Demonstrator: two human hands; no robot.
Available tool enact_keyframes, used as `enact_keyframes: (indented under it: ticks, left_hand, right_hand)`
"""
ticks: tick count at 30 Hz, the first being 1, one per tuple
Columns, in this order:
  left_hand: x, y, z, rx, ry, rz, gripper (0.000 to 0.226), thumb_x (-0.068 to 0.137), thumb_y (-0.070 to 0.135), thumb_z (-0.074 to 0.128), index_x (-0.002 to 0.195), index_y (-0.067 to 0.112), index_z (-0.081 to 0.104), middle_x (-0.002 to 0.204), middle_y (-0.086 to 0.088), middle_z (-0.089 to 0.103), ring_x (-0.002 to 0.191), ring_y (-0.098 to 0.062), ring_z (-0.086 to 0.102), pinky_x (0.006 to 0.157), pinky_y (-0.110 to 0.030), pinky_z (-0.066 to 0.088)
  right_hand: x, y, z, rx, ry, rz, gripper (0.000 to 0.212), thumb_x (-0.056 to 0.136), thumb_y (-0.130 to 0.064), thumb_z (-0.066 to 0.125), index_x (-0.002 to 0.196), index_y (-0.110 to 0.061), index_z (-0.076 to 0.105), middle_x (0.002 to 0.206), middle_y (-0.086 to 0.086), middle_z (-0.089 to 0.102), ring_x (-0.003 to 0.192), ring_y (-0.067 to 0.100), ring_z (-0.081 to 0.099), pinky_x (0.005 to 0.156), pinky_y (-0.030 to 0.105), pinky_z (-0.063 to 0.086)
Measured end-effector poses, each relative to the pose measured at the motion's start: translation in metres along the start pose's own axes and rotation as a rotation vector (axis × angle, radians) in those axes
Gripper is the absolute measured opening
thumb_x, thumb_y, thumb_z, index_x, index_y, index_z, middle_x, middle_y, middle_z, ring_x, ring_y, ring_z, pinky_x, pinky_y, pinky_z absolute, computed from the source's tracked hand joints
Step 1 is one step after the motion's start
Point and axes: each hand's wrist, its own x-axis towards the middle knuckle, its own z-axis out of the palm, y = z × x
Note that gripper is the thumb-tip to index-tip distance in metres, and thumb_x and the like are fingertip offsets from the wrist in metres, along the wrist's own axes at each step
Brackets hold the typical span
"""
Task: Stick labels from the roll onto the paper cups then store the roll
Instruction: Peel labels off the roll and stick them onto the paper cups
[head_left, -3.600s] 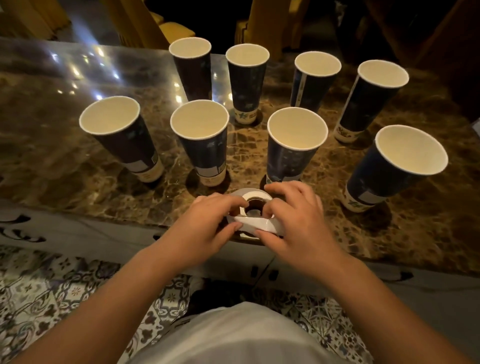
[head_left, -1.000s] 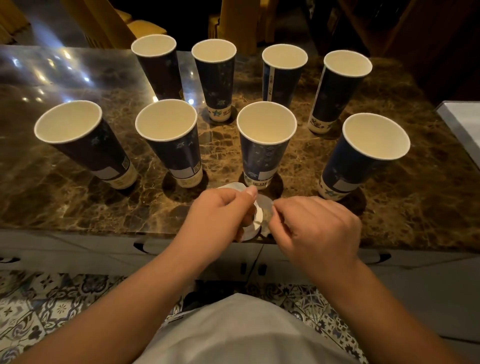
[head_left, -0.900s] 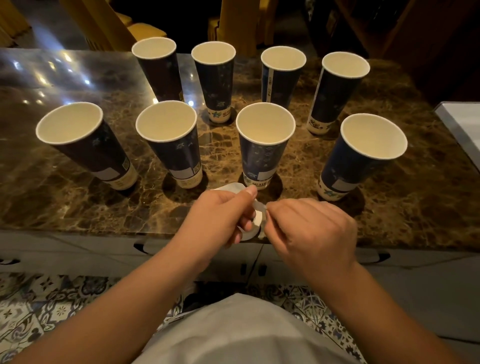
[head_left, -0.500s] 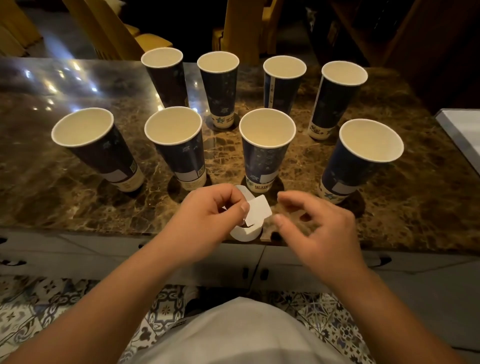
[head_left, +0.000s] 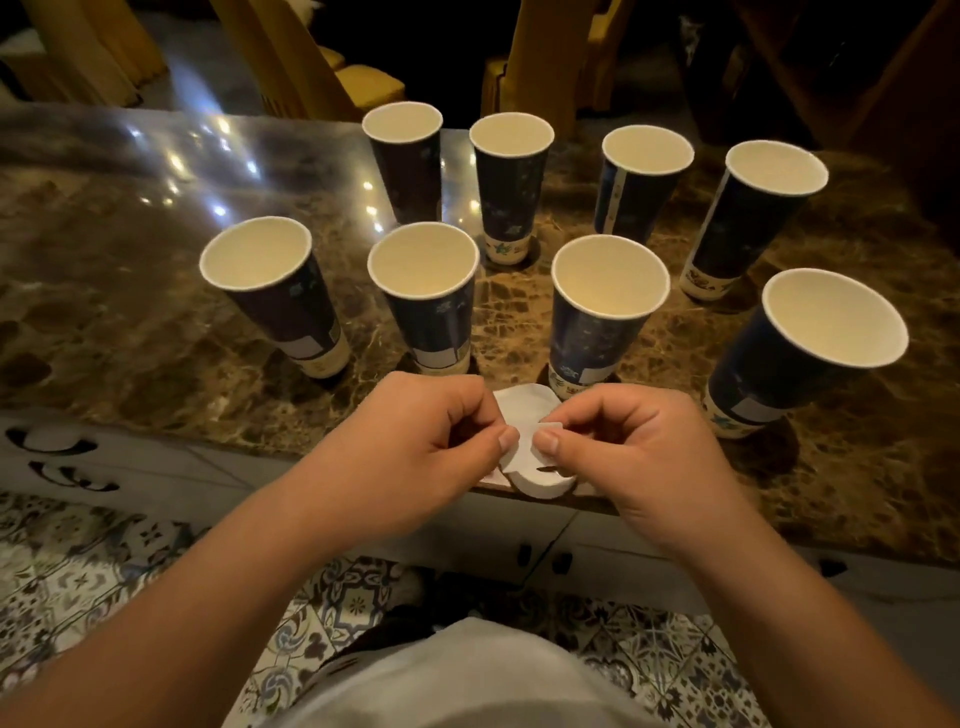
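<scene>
Paper cups are standing on the marble table (head_left: 130, 291) in two rows of four, all upright and open. Going from the left, the first front cup (head_left: 275, 296) and the second front cup (head_left: 428, 296) are each showing a pale rectangle low on the wall, probably a label already stuck, though the dim light is making this hard to confirm. The third front cup (head_left: 602, 306) is standing just behind the hands, and the fourth front cup (head_left: 800, 348) is standing well to the right.

At the near edge of the table, the left hand (head_left: 415, 441) is curling its fingers and pinching the loose strip of the label roll (head_left: 530, 467) between thumb and forefinger. The roll is sitting between the two hands, partly hidden by them. The right hand (head_left: 628, 447) is pinching the small white label (head_left: 545, 434) by its corner with thumb and forefinger.

The step in hand seems to be peeling one label off the backing. To do it well, the left hand should be keeping the strip tight while the right is pulling the label slowly and at a low angle, touching only the corner, so the sticky side is not folding on itself before it is reaching a cup.
</scene>
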Motion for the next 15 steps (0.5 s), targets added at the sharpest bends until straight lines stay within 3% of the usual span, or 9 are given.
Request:
enact_keyframes:
  ticks: [3,9,15]
  left_hand:
    - [0.0,-0.003,-0.022,0.007,0.067,0.008,0.016,0.085,0.039,0.058,0.075,0.027,0.063,0.062,0.012,0.062,0.059,-0.005,0.059,0.051,-0.016,0.045]
    - [0.016,-0.011,-0.079,0.05,0.176,0.039,0.015,0.087,0.037,0.059,0.073,0.032,0.063,0.059,0.017,0.061,0.056,0.001,0.056,0.05,-0.01,0.039]
    - [0.038,-0.029,-0.152,0.049,0.453,0.078,0.015,0.087,0.035,0.063,0.076,0.026,0.067,0.061,0.008,0.063,0.057,-0.004,0.059,0.051,-0.016,0.047]
  right_hand:
    - [0.013,-0.017,0.014,-0.084,0.065,-0.083,0.009,0.078,-0.017,0.076,0.077,-0.026,0.076,0.071,-0.007,0.073,0.066,0.01,0.068,0.06,0.025,0.057]
    - [0.047,-0.055,0.044,-0.144,0.24,-0.181,0.01,0.077,-0.022,0.077,0.081,-0.031,0.076,0.075,-0.021,0.072,0.075,0.001,0.069,0.065,0.016,0.056]
    - [0.097,-0.091,0.07,-0.172,0.378,-0.251,0.007,0.078,-0.028,0.075,0.083,-0.033,0.074,0.077,-0.021,0.071,0.077,0.003,0.068,0.063,0.018,0.057]
